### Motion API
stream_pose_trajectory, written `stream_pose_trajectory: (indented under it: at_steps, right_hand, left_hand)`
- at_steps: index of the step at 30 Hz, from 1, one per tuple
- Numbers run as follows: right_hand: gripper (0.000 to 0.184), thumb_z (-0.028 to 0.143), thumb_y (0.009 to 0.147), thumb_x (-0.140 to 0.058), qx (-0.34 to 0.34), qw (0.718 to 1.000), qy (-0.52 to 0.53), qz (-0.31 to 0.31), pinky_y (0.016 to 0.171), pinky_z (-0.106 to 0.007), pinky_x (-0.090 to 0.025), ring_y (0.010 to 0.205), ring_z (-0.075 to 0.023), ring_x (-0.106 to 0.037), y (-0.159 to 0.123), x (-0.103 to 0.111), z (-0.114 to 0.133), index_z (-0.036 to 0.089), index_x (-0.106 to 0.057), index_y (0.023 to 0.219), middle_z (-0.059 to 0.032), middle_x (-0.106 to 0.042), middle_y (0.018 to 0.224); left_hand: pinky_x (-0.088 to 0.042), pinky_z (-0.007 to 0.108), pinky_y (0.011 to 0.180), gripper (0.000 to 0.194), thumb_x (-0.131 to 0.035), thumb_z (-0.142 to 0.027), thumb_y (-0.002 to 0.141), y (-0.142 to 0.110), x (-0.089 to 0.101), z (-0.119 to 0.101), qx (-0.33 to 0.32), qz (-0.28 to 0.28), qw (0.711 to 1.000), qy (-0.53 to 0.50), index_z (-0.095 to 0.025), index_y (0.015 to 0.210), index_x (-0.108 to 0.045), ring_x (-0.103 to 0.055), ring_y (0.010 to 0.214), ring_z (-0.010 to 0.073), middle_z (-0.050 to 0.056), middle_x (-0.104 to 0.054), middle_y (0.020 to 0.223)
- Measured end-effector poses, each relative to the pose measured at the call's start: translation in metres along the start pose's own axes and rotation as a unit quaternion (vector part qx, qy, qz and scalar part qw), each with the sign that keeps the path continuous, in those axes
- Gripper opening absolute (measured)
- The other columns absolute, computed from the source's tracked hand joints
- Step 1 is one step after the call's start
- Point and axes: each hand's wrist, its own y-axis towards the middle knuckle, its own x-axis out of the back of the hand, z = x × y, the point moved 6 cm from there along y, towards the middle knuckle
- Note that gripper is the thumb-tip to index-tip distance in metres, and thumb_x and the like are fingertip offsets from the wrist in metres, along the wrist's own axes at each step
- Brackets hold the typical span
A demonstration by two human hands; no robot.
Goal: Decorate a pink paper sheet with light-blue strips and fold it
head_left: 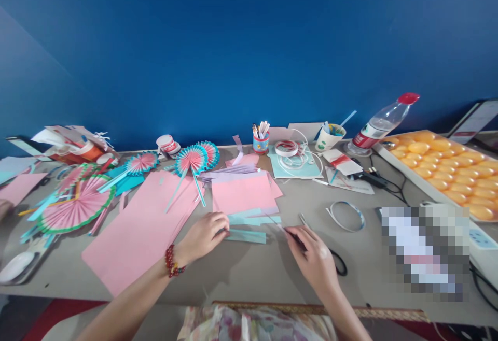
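My left hand [206,235], with a red bead bracelet [173,262] at the wrist, is closed with its fingertips on the left end of a folded turquoise paper strip [247,236]. My right hand [315,258] is closed around a thin pointed tool [280,228], its tip directed left toward the paper; its exact kind is hard to make out. A black loop [340,263] and a metal tip [304,220] show on either side of this hand, perhaps scissors lying beneath it. Behind the strip lie light blue paper pieces [252,218] and pink sheets [243,193].
A large pink sheet [136,232] covers the left-centre table. Pleated paper fans [78,203] lie left. A pencil cup [260,143], white cable [290,159], paper cup [330,136] and plastic bottle [379,126] stand behind. A tape roll [346,216] and orange-domed tray [447,165] are right.
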Motion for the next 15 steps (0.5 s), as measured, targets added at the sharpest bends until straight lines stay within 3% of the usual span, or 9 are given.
stream_pose_trajectory:
  at_steps: [4, 7, 11, 13, 15]
  right_hand:
    - [0.018, 0.03, 0.099, -0.049, -0.002, 1.0, 0.002, 0.006, 0.07, -0.029, -0.052, 0.079, -0.0201, -0.068, -0.001, -0.001, -0.002, 0.023, -0.064, 0.093, -0.0051, -0.069, 0.089]
    - [0.018, 0.031, 0.099, -0.049, -0.004, 1.0, 0.005, 0.011, 0.071, -0.03, -0.052, 0.079, -0.02, -0.068, -0.002, -0.001, -0.002, 0.023, -0.064, 0.093, -0.0051, -0.069, 0.089]
    - [0.019, 0.032, 0.099, -0.049, -0.007, 1.0, 0.004, 0.012, 0.069, -0.03, -0.052, 0.078, -0.0203, -0.068, -0.002, -0.001, -0.002, 0.023, -0.065, 0.092, -0.0054, -0.069, 0.088]
    - [0.02, 0.033, 0.099, -0.048, -0.008, 1.0, 0.002, 0.011, 0.069, -0.03, -0.052, 0.077, -0.0206, -0.068, -0.001, -0.001, -0.002, 0.023, -0.065, 0.092, -0.0057, -0.07, 0.087]
    - [0.02, 0.033, 0.099, -0.048, -0.007, 1.0, -0.003, 0.008, 0.069, -0.031, -0.052, 0.077, -0.0209, -0.068, -0.001, -0.001, -0.002, 0.023, -0.065, 0.093, -0.0058, -0.07, 0.087]
  left_hand:
    - [-0.05, 0.03, 0.088, 0.016, -0.053, -0.024, 0.099, 0.008, 0.008, 0.0, 0.001, -0.016, 1.0, -0.004, -0.021, 0.092, -0.066, -0.066, 0.093, 0.0172, 0.003, -0.069, 0.099]
    - [-0.05, 0.033, 0.09, 0.014, -0.052, -0.024, 0.099, 0.017, 0.022, 0.007, 0.023, -0.066, 0.997, 0.025, -0.021, 0.099, -0.066, -0.066, 0.096, 0.019, 0.004, -0.069, 0.104]
    - [-0.045, 0.046, 0.1, 0.032, -0.058, -0.026, 0.095, 0.019, 0.037, 0.007, 0.055, -0.149, 0.978, 0.131, -0.018, 0.126, -0.056, -0.057, 0.117, 0.0293, 0.013, -0.058, 0.131]
    - [-0.043, 0.049, 0.103, 0.038, -0.06, -0.031, 0.095, 0.017, 0.029, -0.003, 0.033, -0.141, 0.978, 0.151, -0.018, 0.13, -0.053, -0.053, 0.121, 0.0309, 0.014, -0.054, 0.135]
    - [-0.045, 0.046, 0.1, 0.039, -0.065, -0.036, 0.093, 0.014, 0.01, -0.017, -0.023, -0.083, 0.987, 0.132, -0.021, 0.127, -0.055, -0.055, 0.116, 0.0289, 0.011, -0.058, 0.127]
